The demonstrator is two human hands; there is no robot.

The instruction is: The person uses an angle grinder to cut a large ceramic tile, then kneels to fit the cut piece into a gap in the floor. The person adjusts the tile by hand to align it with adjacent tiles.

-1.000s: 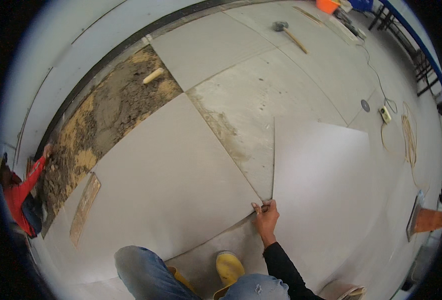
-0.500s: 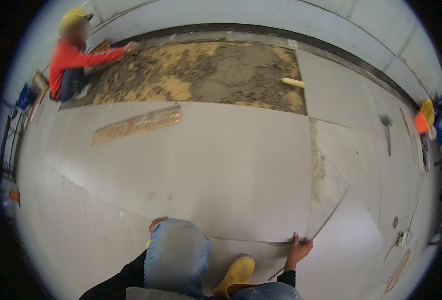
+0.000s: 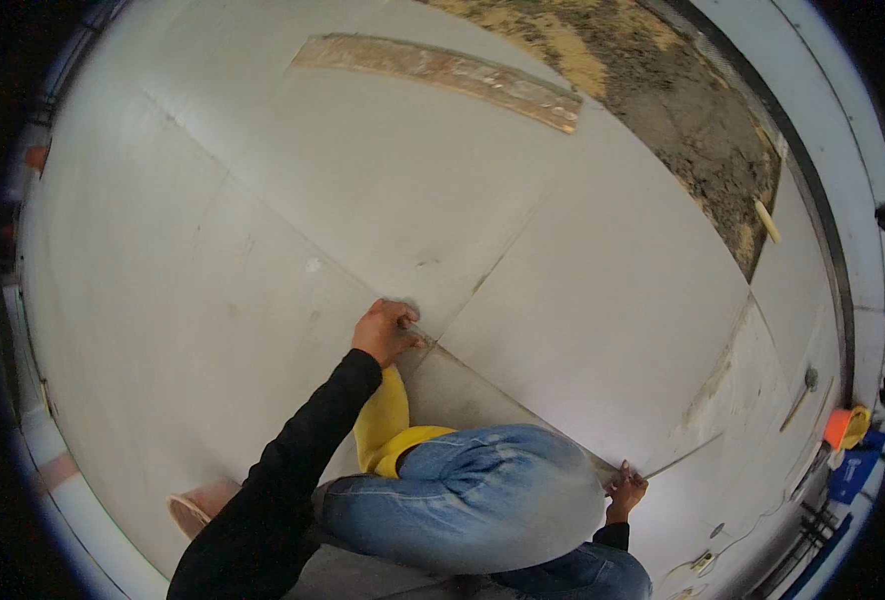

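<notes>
A large pale grey floor tile (image 3: 613, 300) lies in front of me, its near edge running diagonally between my hands. At the tile's left corner is my left hand (image 3: 388, 332), fingers bent and thumb apart from them, with a gap between. My right hand (image 3: 625, 490) pinches the near edge close to the tile's right corner; its lower fingers are partly hidden. Between the hands, my bent knee (image 3: 503, 500) in blue jeans covers part of the floor. A yellow rubber boot (image 3: 383, 425) stands just below my left hand.
A mortar-stained wooden board (image 3: 443, 75) lies across the tiles ahead. Beyond, at upper right, is a mortar and sand bed (image 3: 703, 130) with a pale-handled tool (image 3: 767, 222). A mallet (image 3: 801, 398), orange bucket (image 3: 839, 428) and cable (image 3: 763, 538) lie right. A reddish tub (image 3: 203, 503) stands left.
My view has turned left, so the mortar bed sits at upper right and the other person is out of sight. My left hand has come forward to the tile corner; my right stays at its edge.
</notes>
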